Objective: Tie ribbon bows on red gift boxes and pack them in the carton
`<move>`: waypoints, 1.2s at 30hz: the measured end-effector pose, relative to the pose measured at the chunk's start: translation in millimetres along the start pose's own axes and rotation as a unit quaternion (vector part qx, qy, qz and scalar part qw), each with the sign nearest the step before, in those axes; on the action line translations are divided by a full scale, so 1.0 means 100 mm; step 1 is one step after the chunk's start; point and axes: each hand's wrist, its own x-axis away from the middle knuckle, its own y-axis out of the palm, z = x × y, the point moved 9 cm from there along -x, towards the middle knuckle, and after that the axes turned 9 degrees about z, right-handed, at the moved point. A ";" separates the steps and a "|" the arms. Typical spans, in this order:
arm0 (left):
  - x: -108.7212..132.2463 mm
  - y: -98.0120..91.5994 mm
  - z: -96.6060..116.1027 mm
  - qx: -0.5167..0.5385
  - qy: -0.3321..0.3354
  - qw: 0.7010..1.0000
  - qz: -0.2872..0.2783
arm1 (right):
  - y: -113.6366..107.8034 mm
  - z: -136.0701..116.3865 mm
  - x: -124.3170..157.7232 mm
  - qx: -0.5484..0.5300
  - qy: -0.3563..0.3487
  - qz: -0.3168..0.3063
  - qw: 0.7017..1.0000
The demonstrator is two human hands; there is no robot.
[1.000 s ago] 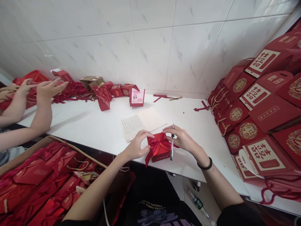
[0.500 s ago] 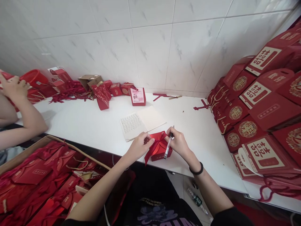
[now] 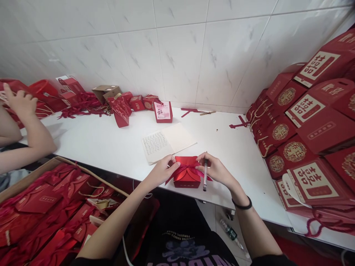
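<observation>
A small red gift box (image 3: 186,181) with curved overlapping flaps sits near the front edge of the white table. Around its top runs a dark red ribbon (image 3: 183,167), gathered at the middle. My left hand (image 3: 164,170) pinches the ribbon at the box's left side, thumb against fingertips. On the other side my right hand (image 3: 215,168) grips the ribbon's right part and also holds a clear pen (image 3: 205,177) that points down past the box. Just behind lies an open notebook (image 3: 180,139) with handwriting on its left page.
Red gift bags (image 3: 307,133) are stacked at the right. A carton (image 3: 62,159) full of red boxes stands at lower left. Along the wall are a pink-labelled box (image 3: 163,112), loose ribbons (image 3: 191,111) and a red bucket (image 3: 41,90). Another person's hand (image 3: 23,103) is at far left.
My hands have moved apart, drawing the ribbon outward to both sides, and its middle is tighter. The box now faces me more squarely. The other person's hand has shifted slightly.
</observation>
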 end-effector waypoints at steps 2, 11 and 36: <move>0.00 0.00 -0.01 0.019 0.000 1.000 0.000 | -0.01 0.02 0.02 -0.042 0.030 -0.036 0.998; -0.04 0.01 -0.08 0.079 0.012 0.996 0.047 | 0.05 0.04 0.05 -0.102 0.082 0.060 0.990; 0.10 0.14 -0.07 0.115 0.053 0.979 0.158 | 0.12 0.49 0.38 -0.300 0.151 0.278 0.900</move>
